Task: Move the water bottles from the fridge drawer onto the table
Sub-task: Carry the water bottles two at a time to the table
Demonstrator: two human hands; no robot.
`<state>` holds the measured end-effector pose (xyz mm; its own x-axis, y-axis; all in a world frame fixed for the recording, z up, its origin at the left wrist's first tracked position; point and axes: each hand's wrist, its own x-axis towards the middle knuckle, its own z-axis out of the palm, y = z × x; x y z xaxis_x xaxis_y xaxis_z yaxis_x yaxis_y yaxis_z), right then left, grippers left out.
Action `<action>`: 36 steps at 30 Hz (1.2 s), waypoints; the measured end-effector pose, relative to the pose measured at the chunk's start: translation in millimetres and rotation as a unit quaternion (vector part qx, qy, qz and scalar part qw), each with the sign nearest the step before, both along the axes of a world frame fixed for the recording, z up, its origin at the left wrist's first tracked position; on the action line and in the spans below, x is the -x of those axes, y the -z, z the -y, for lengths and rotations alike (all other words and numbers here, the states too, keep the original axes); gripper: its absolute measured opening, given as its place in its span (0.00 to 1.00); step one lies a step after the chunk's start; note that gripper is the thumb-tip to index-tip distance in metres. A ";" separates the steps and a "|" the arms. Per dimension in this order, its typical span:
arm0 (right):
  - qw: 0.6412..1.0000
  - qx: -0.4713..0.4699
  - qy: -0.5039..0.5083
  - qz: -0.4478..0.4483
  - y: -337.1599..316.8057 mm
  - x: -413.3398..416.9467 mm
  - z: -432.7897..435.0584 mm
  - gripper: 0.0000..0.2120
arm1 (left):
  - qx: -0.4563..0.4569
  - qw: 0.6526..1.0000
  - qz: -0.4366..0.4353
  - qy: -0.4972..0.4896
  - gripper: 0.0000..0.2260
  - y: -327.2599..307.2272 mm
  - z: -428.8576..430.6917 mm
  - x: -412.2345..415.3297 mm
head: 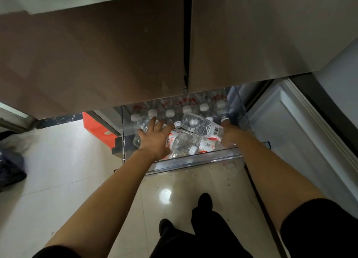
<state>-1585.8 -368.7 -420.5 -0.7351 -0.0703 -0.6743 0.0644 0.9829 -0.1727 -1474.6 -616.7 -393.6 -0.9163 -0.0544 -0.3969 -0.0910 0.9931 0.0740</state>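
Left hand: your left hand [155,140] lies with fingers splayed on a lying water bottle [143,124].
Right hand: your right hand [229,133] is beside the barcoded bottle [201,125]; its grip cannot be told.
Bottles: all are inside the open fridge drawer [193,160].

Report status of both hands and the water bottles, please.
Left hand spread on lying clear plastic water bottles. Right hand inside transparent fridge drawer, grip unclear. All bottles in drawer. Brown upper doors overhang its rear.
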 end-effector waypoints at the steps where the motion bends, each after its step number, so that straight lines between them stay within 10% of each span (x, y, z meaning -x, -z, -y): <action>1: 1.000 -0.008 -0.016 0.002 -3.8 -0.8 -3.3 0.33 | 0.001 1.000 -0.002 0.001 0.42 -0.6 0.0 -0.9; 14: 0.988 0.127 -0.054 -0.066 -69.1 -37.9 -10.9 0.44 | -0.126 0.979 -0.149 -0.068 0.39 -7.9 7.1 -16.3; 22: 0.883 0.359 0.153 -0.261 -95.0 -58.9 9.3 0.10 | -0.344 0.861 -0.271 -0.258 0.28 -35.9 1.2 -36.4; 32: 0.804 0.445 0.346 -0.191 -85.0 -76.4 52.0 0.39 | -0.457 0.758 -0.304 -0.352 0.30 -63.2 17.4 -85.4; 36: 0.854 0.385 0.291 -0.193 -83.4 -86.4 54.1 0.32 | -0.450 0.758 -0.319 -0.349 0.28 -67.9 24.8 -104.1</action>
